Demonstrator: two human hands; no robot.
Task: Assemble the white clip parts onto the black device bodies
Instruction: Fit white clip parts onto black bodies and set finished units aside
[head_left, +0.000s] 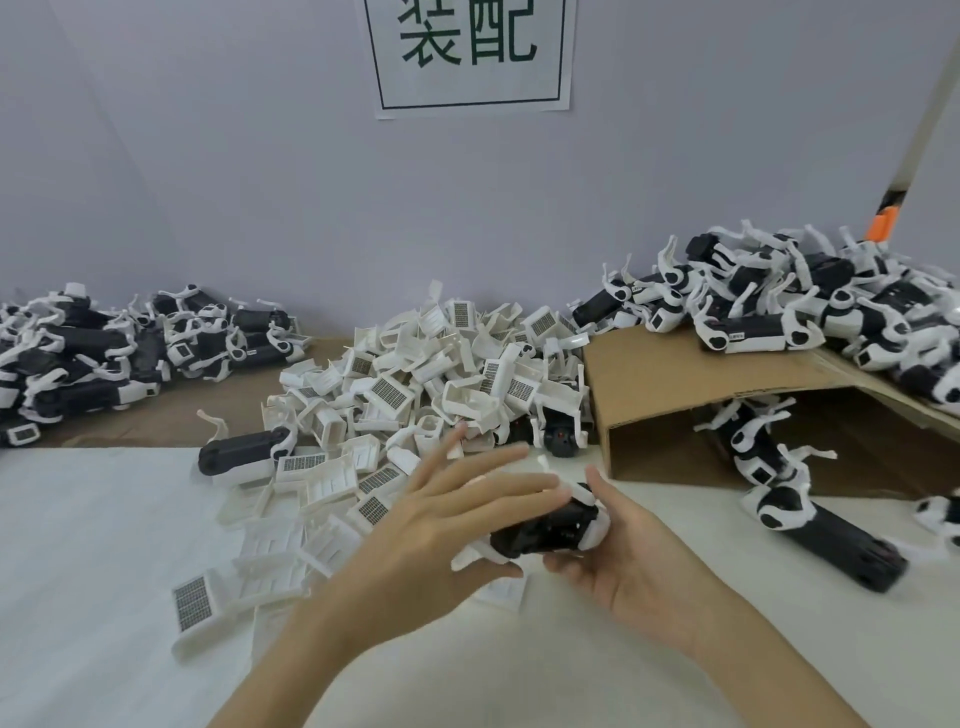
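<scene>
My right hand (631, 556) holds a black device body (545, 530) with white end pieces just above the white table, fingers curled under it and thumb up beside it. My left hand (447, 525) is spread flat with straight fingers, its fingertips at the device's top left, its motion blurred. Behind my hands lies a big heap of white clip parts (415, 384) with gridded faces. One black device body (236, 457) lies at the heap's left edge.
A pile of black-and-white devices (98, 353) fills the back left. Another such pile (810, 301) sits on a cardboard box (691, 374) at the right, with more spilling from its opening (810, 514). A paper sign (470, 52) hangs on the wall.
</scene>
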